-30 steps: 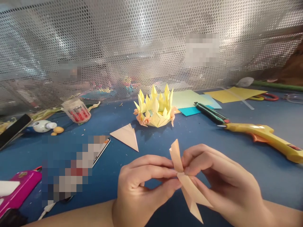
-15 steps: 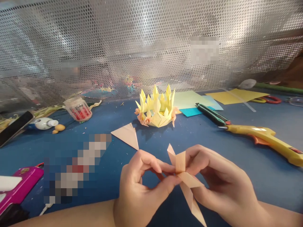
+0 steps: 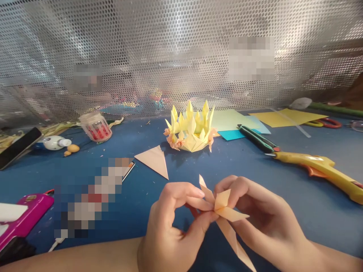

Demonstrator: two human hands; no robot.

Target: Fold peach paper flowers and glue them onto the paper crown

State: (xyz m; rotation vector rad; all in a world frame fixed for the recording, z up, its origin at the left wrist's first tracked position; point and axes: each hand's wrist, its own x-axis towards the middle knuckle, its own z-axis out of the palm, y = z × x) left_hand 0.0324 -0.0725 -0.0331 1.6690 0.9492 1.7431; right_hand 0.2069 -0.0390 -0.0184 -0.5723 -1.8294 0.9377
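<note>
Both my hands pinch one small folded piece of peach paper just above the blue table at the front centre. My left hand grips its left side between thumb and forefinger. From the right, my right hand holds the middle fold with its fingertips. Pointed flaps stick out upward, to the right and down toward me. A flat peach paper triangle lies on the table beyond my left hand. Farther back stands a yellow folded paper crown with small peach flowers on its rim.
A yellow glue gun and a dark utility knife lie at the right. Coloured paper sheets and scissors sit behind them. At the left are a small jar, a glue bottle, a phone and a pink object. Perforated metal screen behind.
My fingers have worked the peach piece: its upper flap has been folded down shorter and a flap now points right. The hands stayed in place; the view shifted slightly.
</note>
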